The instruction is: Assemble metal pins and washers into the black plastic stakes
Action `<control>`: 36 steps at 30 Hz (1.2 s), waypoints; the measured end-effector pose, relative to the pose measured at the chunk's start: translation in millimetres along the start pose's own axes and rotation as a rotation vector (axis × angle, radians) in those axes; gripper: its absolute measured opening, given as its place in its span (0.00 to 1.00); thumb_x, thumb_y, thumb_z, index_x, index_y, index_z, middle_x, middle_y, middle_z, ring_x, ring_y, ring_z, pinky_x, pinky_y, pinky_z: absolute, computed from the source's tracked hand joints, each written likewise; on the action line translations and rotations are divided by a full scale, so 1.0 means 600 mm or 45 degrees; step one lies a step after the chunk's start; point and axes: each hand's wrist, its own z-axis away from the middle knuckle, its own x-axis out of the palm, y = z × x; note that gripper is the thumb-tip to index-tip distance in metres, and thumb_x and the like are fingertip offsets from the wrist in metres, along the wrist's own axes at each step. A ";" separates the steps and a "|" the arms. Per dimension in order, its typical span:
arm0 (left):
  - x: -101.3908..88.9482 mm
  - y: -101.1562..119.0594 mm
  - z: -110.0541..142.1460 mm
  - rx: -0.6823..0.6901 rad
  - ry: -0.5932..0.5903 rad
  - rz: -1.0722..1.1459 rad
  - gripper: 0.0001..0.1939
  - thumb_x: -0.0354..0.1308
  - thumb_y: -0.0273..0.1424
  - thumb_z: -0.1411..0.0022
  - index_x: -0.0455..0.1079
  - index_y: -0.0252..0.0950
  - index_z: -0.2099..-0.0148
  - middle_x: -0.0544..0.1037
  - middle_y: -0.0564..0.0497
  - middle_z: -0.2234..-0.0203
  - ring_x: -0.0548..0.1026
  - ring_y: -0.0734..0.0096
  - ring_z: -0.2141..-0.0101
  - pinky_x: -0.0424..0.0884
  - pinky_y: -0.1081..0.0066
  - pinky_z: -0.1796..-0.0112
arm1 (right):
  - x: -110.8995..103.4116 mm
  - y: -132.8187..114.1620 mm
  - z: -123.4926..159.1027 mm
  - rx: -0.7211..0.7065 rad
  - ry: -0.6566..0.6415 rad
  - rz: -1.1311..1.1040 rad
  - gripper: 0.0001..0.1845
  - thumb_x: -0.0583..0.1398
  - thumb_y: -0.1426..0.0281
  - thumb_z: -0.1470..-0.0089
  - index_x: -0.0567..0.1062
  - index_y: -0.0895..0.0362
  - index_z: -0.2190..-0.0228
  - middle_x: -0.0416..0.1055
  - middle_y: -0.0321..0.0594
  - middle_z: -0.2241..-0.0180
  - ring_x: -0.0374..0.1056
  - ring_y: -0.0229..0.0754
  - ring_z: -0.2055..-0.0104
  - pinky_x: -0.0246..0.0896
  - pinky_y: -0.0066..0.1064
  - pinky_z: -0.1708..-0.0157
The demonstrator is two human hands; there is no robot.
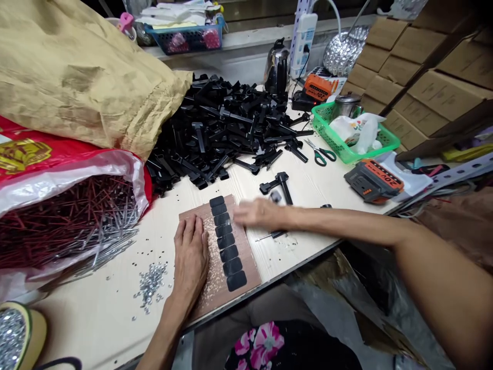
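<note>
The left grip (190, 254) was found open and palm down, fingers extended and close together, pressing on the left part of a brown board (248, 252); nothing was seen held in it. The right grip (258, 213) was blurred, its fingers bent, at the board's right side; how far it was closed, and whether it had hold of anything, could not be told.

Between the two grips, a single column of black rounded pads (230, 253) ran along the board, with pale specks scattered between it and the left grip. The board lay on a pale wood-grain worktop (308, 185), near its front edge.

Just beyond the right grip lay a black T-shaped plastic part (284, 187); nearer the person was a thin metal shaft (264, 237). To the left of the left grip was a loose cluster of small silvery pieces (151, 282), and farther left a red-and-white sack (144, 180) of long thin metal rods (77, 216).

Beyond both grips stood a heap of black plastic parts (231, 123). Well to the right of it were scissors (320, 154), a 20V battery pack (372, 180) and a green plastic basket (339, 146).
</note>
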 end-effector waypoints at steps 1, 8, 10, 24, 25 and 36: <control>0.000 -0.001 0.000 0.004 -0.009 0.004 0.27 0.37 0.35 0.31 0.61 0.20 0.41 0.63 0.30 0.42 0.52 0.51 0.37 0.55 0.51 0.41 | -0.003 -0.004 0.005 -0.112 -0.016 -0.023 0.15 0.43 0.80 0.36 0.67 0.61 0.67 0.62 0.36 0.68 0.56 0.32 0.69 0.49 0.21 0.81; 0.002 -0.004 -0.003 -0.007 0.009 0.072 0.26 0.37 0.36 0.32 0.59 0.29 0.38 0.62 0.37 0.40 0.51 0.52 0.37 0.53 0.50 0.40 | -0.075 0.023 0.100 0.629 0.129 -0.097 0.12 0.50 0.69 0.35 0.71 0.60 0.64 0.66 0.39 0.66 0.62 0.35 0.67 0.56 0.26 0.70; 0.005 -0.006 -0.004 0.005 0.013 0.084 0.26 0.37 0.36 0.32 0.57 0.31 0.37 0.62 0.38 0.40 0.51 0.52 0.37 0.53 0.49 0.40 | -0.091 0.029 0.133 0.793 0.056 -0.171 0.11 0.51 0.68 0.36 0.71 0.60 0.63 0.68 0.40 0.65 0.64 0.35 0.65 0.58 0.26 0.66; 0.014 -0.013 -0.011 0.091 0.081 0.033 0.27 0.35 0.37 0.32 0.60 0.24 0.40 0.63 0.32 0.41 0.51 0.50 0.37 0.53 0.50 0.40 | -0.097 0.015 0.139 0.959 -0.539 0.072 0.08 0.57 0.68 0.42 0.75 0.58 0.68 0.73 0.42 0.62 0.69 0.40 0.62 0.53 0.26 0.71; 0.012 -0.010 -0.011 0.089 0.083 0.036 0.27 0.35 0.37 0.32 0.61 0.24 0.41 0.63 0.32 0.42 0.52 0.50 0.37 0.53 0.50 0.40 | -0.099 0.018 0.134 0.948 -0.563 0.084 0.08 0.57 0.70 0.43 0.75 0.59 0.68 0.73 0.42 0.62 0.69 0.41 0.62 0.54 0.26 0.71; 0.011 -0.009 -0.012 0.122 0.082 0.059 0.28 0.34 0.36 0.32 0.61 0.22 0.41 0.65 0.30 0.43 0.56 0.51 0.38 0.52 0.50 0.40 | -0.070 -0.061 0.093 0.528 -0.425 0.265 0.07 0.52 0.71 0.38 0.69 0.57 0.60 0.71 0.43 0.64 0.61 0.47 0.57 0.58 0.28 0.75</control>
